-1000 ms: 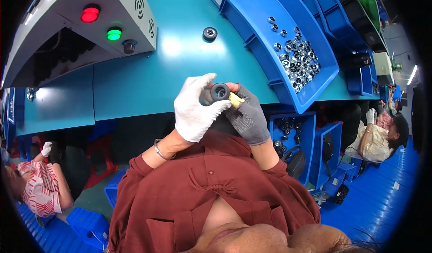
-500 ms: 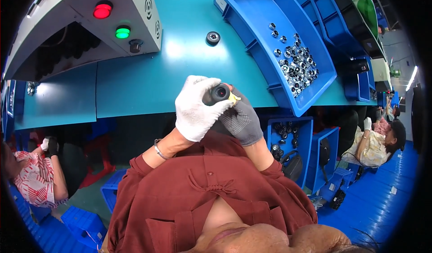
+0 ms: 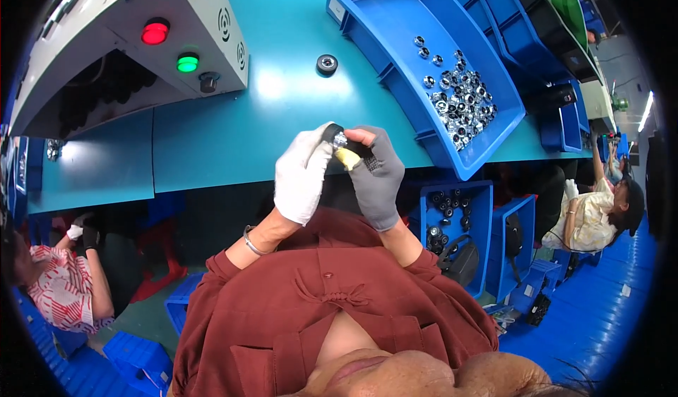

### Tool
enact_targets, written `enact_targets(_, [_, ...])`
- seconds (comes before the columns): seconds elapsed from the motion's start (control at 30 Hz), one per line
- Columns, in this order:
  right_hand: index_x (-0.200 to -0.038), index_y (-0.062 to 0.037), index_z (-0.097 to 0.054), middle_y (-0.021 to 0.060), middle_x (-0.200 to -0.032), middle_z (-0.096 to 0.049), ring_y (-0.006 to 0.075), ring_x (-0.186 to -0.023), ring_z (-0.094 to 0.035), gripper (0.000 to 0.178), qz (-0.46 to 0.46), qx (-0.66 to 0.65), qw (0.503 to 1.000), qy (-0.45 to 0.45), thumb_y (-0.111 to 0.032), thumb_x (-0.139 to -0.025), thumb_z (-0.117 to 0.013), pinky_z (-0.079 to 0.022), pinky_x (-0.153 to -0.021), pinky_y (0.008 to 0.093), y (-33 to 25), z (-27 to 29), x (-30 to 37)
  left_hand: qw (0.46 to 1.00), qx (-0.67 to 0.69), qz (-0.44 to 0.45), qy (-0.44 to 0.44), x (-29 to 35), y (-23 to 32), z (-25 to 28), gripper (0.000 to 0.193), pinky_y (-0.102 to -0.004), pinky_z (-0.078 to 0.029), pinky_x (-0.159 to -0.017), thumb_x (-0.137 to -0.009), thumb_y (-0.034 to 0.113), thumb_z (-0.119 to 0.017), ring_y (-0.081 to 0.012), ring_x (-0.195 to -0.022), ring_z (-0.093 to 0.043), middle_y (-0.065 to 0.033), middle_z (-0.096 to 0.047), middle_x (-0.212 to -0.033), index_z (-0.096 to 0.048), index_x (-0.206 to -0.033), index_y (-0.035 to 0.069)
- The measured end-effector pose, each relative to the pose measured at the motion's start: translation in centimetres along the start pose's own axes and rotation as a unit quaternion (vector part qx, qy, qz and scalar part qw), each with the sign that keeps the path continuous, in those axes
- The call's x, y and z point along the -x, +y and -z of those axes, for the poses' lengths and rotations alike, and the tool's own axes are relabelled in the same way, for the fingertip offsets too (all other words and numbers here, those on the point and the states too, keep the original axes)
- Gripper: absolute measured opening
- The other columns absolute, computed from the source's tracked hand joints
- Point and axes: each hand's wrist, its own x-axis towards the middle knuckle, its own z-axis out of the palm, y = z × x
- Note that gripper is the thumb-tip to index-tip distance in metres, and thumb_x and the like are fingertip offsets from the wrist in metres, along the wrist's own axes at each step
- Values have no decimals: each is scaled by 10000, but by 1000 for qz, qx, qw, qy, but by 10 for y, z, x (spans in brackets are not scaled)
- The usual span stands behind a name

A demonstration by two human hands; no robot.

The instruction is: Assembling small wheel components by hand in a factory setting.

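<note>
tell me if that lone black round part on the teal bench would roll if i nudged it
The black round part lies flat on the teal bench, so a nudge would likely slide it. Tipped on edge, it could probably roll. It looks small and rigid, likely light.

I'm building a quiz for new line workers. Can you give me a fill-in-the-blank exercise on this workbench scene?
1. The left hand wears a ____ glove; the right hand wears a grey one.
2. Both hands hold a small black part above the ____ table.
3. The shiny metal parts lie in a ____ bin.
4. On the grey machine, the red light sits beside a ____ one.

Missing words: white; teal; blue; green
</note>
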Motion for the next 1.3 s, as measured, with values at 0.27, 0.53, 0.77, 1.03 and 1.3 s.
enact_targets(0.27, [-1123,-12,-674,110,-1058,-617,292,-898,-611,366,266,329,904,-59,74,-767,-661,-520,-797,351,-8,9,-9,955,240,173,-21,-8,-10,-2,336,-260,-520,-866,-952,148,-715,-102,-971,-637,-46,-688,-1096,-649,-1233,-24])
enact_targets(0.53, [-1275,7,-613,84,-1196,-609,151,-1086,-601,397,-1,64,994,-92,18,-881,-656,-499,-908,255,-12,14,-7,889,403,213,-49,-1,-18,-3,360,-306,-548,-866,-965,70,-650,-180,-988,-654,-119,-640,-1186,-573,-1285,-76])
enact_targets(0.77, [-1240,32,-648,54,-1124,-656,112,-1037,-615,351,-58,38,993,-98,-15,-894,-681,-499,-902,251,-15,13,-5,956,265,125,-33,0,-17,1,285,-237,-510,-812,-920,19,-696,-111,-911,-618,-44,-661,-1068,-682,-1203,-15])
enact_targets(1.03, [-1170,15,-634,27,-1038,-654,90,-955,-613,319,-143,-116,979,-88,-45,-876,-741,-490,-830,222,-16,12,-16,989,147,18,-23,-5,-4,2,272,-251,-506,-830,-897,-23,-700,-106,-914,-602,-20,-592,-994,-697,-1167,-3])
enact_targets(1.3, [-1124,1,-618,30,-1065,-651,88,-931,-614,303,-138,-108,980,-93,-63,-866,-764,-490,-803,231,-2,5,-15,888,412,194,-66,-8,-19,12,210,-229,-477,-775,-923,35,-663,-98,-836,-579,-33,-651,-1000,-658,-1131,2])
